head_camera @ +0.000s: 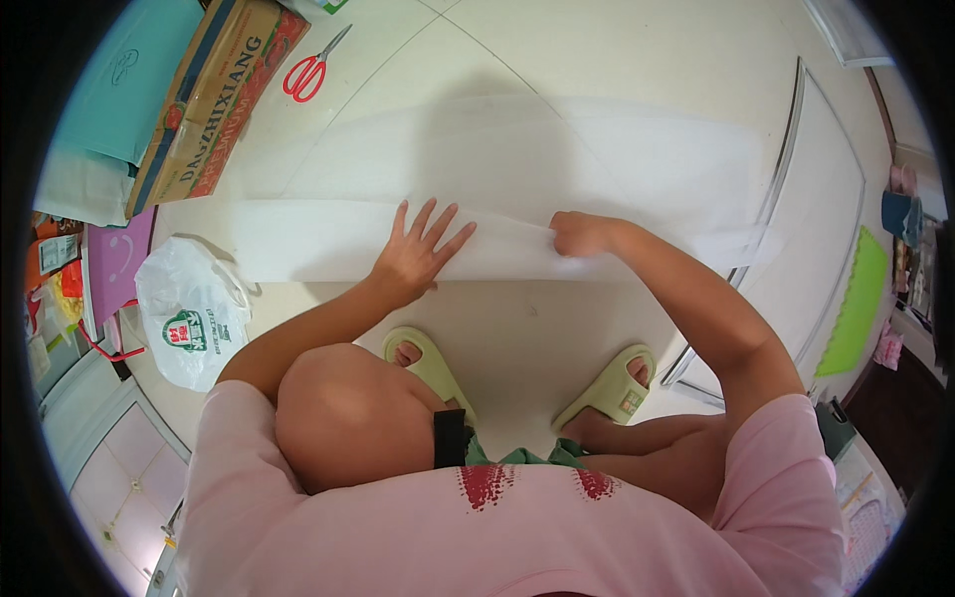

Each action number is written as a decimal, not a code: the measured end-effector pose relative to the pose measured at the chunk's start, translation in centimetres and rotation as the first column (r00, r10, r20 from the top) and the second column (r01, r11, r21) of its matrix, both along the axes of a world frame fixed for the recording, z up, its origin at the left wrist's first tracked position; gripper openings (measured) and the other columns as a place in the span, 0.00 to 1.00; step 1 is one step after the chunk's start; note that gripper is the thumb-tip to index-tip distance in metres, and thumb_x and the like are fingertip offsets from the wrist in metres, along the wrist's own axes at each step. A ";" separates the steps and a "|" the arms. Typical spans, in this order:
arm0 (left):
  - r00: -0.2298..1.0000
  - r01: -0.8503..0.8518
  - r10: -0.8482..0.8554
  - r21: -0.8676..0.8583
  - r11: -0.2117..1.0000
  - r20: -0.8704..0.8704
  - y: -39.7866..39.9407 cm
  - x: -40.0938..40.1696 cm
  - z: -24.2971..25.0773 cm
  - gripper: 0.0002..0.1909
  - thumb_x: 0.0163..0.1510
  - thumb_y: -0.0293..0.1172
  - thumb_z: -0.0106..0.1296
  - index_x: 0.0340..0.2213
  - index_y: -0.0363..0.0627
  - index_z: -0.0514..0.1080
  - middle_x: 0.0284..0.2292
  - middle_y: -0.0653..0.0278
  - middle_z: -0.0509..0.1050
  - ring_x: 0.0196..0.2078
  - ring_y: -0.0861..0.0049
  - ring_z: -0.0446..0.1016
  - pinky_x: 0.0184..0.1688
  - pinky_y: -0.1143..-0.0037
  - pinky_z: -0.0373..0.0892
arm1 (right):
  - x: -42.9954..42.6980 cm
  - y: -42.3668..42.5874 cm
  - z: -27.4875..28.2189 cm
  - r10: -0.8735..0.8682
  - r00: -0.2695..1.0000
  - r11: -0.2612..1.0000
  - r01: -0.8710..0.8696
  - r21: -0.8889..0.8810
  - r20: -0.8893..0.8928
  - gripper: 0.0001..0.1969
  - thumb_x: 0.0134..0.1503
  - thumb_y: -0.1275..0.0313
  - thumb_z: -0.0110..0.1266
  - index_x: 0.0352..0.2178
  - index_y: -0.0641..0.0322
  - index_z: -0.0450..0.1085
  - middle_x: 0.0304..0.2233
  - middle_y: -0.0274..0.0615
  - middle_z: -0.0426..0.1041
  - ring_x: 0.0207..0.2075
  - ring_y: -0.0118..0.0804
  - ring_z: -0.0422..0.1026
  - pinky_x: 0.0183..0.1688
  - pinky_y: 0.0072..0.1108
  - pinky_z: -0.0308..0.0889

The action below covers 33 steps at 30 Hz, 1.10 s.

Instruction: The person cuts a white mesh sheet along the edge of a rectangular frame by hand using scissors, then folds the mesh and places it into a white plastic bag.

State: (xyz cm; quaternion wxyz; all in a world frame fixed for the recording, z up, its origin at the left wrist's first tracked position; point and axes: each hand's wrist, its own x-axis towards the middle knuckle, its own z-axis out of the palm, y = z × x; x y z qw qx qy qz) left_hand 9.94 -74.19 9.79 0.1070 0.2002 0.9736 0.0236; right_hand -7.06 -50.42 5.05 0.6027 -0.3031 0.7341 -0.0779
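A long, thin, translucent white sheet [642, 157] lies spread across the tiled floor, its near part folded over in a band. My left hand [421, 257] rests flat on this band with fingers spread. To its right, my right hand [580, 233] is closed on the fold's edge, where the material is pulled into a crease. Whether the sheet is thin plastic or fabric, I cannot tell. Red-handled scissors [317, 69] lie on the floor beyond the sheet, at the upper left.
A printed cardboard box [216, 97] and a white plastic bag [195, 313] stand at the left. My feet in green slippers [433, 366] are just below the sheet. A metal-framed door track [783, 157] crosses the floor at the right, near a green mat [854, 306].
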 end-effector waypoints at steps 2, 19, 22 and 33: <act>0.986 -0.086 0.081 0.031 0.996 0.142 -1.8 2.3 -5.3 0.35 0.38 0.36 0.61 0.50 0.50 0.62 0.49 0.55 0.64 0.48 0.61 0.65 0.48 0.60 0.62 | 0.3 -1.7 2.4 -0.048 0.984 0.998 0.040 -0.052 -0.170 0.24 0.46 0.70 0.49 0.45 0.72 0.61 0.38 0.57 0.70 0.40 0.49 0.69 0.42 0.32 0.64; 0.332 -0.713 0.544 -0.172 0.680 0.770 -14.9 1.3 -3.4 0.30 0.40 0.44 0.60 0.41 0.37 0.67 0.40 0.51 0.71 0.43 0.59 0.69 0.45 0.66 0.65 | -4.5 -0.6 -7.2 0.625 0.697 0.728 -0.683 -0.058 -0.352 0.07 0.33 0.79 0.50 0.18 0.69 0.72 0.24 0.56 0.72 0.29 0.50 0.71 0.30 0.33 0.67; 0.847 -0.470 0.479 -0.096 0.877 0.231 -10.9 1.6 -3.7 0.23 0.43 0.38 0.55 0.40 0.37 0.67 0.39 0.50 0.70 0.41 0.55 0.69 0.44 0.63 0.65 | -4.4 -1.9 -9.0 0.768 0.527 0.545 -0.836 -0.061 -0.364 0.05 0.31 0.80 0.50 0.14 0.69 0.72 0.21 0.56 0.72 0.27 0.50 0.71 0.28 0.32 0.67; 0.956 -0.291 0.262 0.380 0.878 0.128 -1.8 3.2 -6.0 0.21 0.39 0.26 0.49 0.40 0.43 0.68 0.40 0.54 0.71 0.41 0.58 0.70 0.43 0.62 0.65 | 0.0 -1.6 1.8 -0.226 0.946 0.955 0.168 -0.245 -0.231 0.25 0.42 0.60 0.59 0.39 0.67 0.68 0.41 0.53 0.69 0.44 0.46 0.68 0.46 0.31 0.63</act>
